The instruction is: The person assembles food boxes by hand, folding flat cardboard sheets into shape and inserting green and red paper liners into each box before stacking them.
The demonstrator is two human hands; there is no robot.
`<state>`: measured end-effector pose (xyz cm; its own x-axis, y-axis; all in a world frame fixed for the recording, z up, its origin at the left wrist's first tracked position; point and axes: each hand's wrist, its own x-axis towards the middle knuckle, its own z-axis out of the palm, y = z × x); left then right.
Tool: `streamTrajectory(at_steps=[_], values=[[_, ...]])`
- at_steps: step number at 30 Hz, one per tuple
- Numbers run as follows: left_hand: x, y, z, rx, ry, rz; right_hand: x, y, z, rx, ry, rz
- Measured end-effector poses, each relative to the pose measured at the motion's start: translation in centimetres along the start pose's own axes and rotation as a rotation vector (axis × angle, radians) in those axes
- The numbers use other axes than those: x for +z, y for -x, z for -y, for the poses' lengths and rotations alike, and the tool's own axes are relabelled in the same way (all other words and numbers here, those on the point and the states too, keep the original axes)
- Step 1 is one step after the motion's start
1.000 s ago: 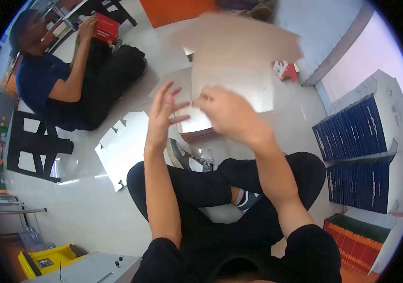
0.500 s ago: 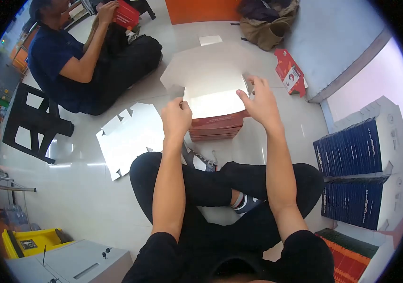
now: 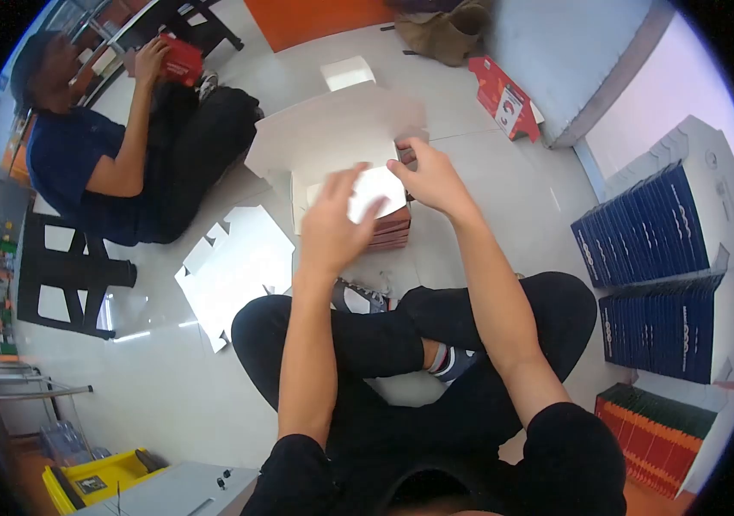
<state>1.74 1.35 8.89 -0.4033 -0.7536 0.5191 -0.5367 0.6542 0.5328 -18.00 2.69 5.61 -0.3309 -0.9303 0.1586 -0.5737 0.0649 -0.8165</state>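
A partly folded cardboard box (image 3: 324,133), white on its inside, stands on a stack of flat reddish-brown cardboard pieces (image 3: 391,232) in front of my crossed legs. Its large back panel rises away from me. My left hand (image 3: 332,219), somewhat blurred, is over the box's near left part with fingers stretched and thumb apart. At the right side wall, my right hand (image 3: 434,179) pinches the box edge between thumb and fingers. Flat white cardboard blanks (image 3: 242,267) lie on the floor to the left.
Another person (image 3: 117,163) sits at left holding a red box (image 3: 180,60), beside a black stool (image 3: 74,271). Stacked dark blue cartons (image 3: 642,232) and red-orange ones (image 3: 651,439) stand at right. A red carton piece (image 3: 504,99) leans near the wall; a brown bag (image 3: 444,39) lies behind.
My left hand has left the box's left edge and moved right, over its front. My right hand stays at the right side. The view has shifted, and the other person's red box is lower.
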Motion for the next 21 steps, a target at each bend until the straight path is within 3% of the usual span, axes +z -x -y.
streamTrajectory(at_steps=[1, 2, 3, 6, 13, 15, 21], values=[[0.4, 0.3, -1.2, 0.012, 0.053, 0.144, -0.2, 0.1, 0.5, 0.008, -0.002, -0.010], [0.8, 0.4, -1.8, 0.023, 0.105, 0.284, -0.5, 0.0, 1.0, 0.150, -0.200, 0.062], [1.1, 0.4, -1.7, 0.027, 0.109, 0.287, -0.8, 0.0, 1.2, 0.290, -0.399, 0.136], [1.8, 0.6, -1.1, 0.067, 0.044, 0.394, 0.0, -0.4, -0.9, 0.256, -0.595, 0.055], [1.5, 0.7, -0.2, 0.099, 0.100, 0.206, 1.3, -0.3, -2.8, 0.282, -0.326, 0.132], [1.3, 0.6, -0.4, 0.109, 0.062, 0.180, 2.5, -0.5, -3.7, 0.142, -0.062, 0.118], [2.6, 0.8, -0.6, 0.164, -0.141, 0.269, 1.7, -0.4, -4.2, 0.231, -0.207, 0.158]])
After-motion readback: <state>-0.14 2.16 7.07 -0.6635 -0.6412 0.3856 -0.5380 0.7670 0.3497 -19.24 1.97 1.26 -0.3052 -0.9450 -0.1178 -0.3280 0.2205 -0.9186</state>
